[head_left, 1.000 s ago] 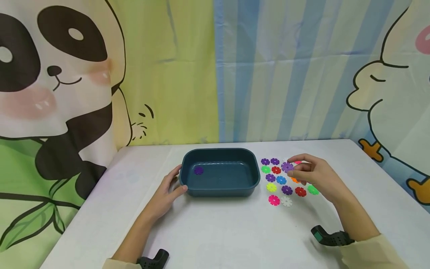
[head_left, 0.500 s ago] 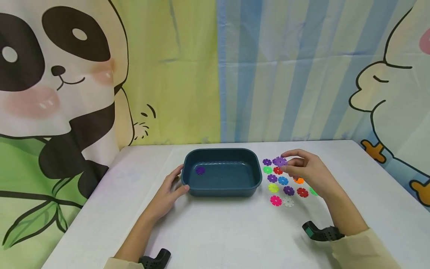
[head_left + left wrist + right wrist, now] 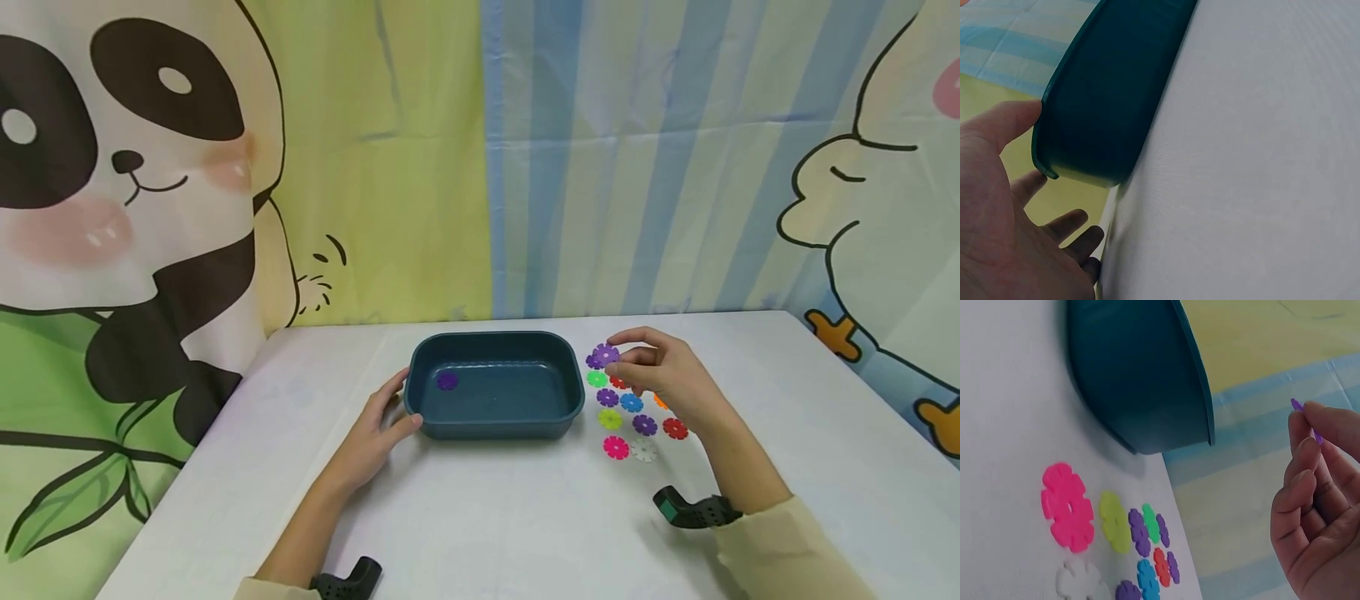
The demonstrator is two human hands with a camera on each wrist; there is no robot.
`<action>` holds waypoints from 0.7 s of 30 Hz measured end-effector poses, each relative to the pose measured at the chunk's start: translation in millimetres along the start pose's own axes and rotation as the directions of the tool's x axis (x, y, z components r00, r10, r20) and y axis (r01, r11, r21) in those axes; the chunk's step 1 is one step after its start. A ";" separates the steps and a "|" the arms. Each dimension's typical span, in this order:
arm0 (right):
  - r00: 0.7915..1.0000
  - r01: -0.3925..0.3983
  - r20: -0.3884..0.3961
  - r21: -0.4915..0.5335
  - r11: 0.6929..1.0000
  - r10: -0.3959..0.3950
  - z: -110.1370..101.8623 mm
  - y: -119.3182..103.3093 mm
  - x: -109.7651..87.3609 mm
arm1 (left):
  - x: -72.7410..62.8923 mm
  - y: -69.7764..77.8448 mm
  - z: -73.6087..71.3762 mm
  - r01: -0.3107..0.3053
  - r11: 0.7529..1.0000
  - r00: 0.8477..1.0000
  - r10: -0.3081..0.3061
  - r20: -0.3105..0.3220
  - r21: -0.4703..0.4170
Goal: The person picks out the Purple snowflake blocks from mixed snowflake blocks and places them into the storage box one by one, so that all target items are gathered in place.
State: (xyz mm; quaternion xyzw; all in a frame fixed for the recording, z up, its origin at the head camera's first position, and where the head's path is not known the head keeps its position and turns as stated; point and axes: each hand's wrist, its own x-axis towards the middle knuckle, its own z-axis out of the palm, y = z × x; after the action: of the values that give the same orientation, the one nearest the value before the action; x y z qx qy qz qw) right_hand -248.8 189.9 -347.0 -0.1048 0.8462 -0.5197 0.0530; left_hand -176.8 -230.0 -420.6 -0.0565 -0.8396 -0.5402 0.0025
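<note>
On the white table [image 3: 480, 517], a blue tub [image 3: 491, 429] is touched by the spread left hand [image 3: 372, 433]; one purple flower piece [image 3: 606, 355] is pinched by the raised right hand [image 3: 672, 375].

vis. ct.: 1 box [image 3: 495, 429], 1 L hand [image 3: 375, 438], 1 R hand [image 3: 678, 379], 2 wrist cams [image 3: 702, 512], 6 purp. discs [image 3: 607, 397], 2 red [image 3: 676, 428], 1 ea. grn [image 3: 597, 378], blu [image 3: 632, 402], yel [image 3: 610, 419], pnk [image 3: 616, 447], wht [image 3: 643, 450], orng [image 3: 662, 401]

The back is closed off by a yellow-green hanging [image 3: 416, 192] and a blue-striped hanging [image 3: 622, 175]. A smiling panda [image 3: 180, 208] is printed at left, a pale cartoon figure [image 3: 896, 233] with orange patches [image 3: 939, 421] at right. The white-topped table [image 3: 495, 517] is softly lit.
</note>
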 end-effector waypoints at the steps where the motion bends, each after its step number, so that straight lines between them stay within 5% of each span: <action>1: 1.000 0.003 0.001 0.006 1.000 -0.003 1.7 -0.1 1.1 | -0.4 -0.2 -0.4 0.000 1.000 1.000 0.000 -0.002 0.001; 21: 0.997 0.064 0.023 0.109 0.992 -0.067 32.2 -13.1 17.7 | -0.2 -1.9 2.6 0.001 1.000 1.000 -0.001 -0.013 0.024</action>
State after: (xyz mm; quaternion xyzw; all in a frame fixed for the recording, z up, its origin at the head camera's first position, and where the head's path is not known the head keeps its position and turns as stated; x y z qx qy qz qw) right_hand -258.0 152.0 -349.6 -0.1365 0.8121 -0.5648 0.0528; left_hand -176.6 -228.4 -423.4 -0.0525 -0.8460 -0.5305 0.0083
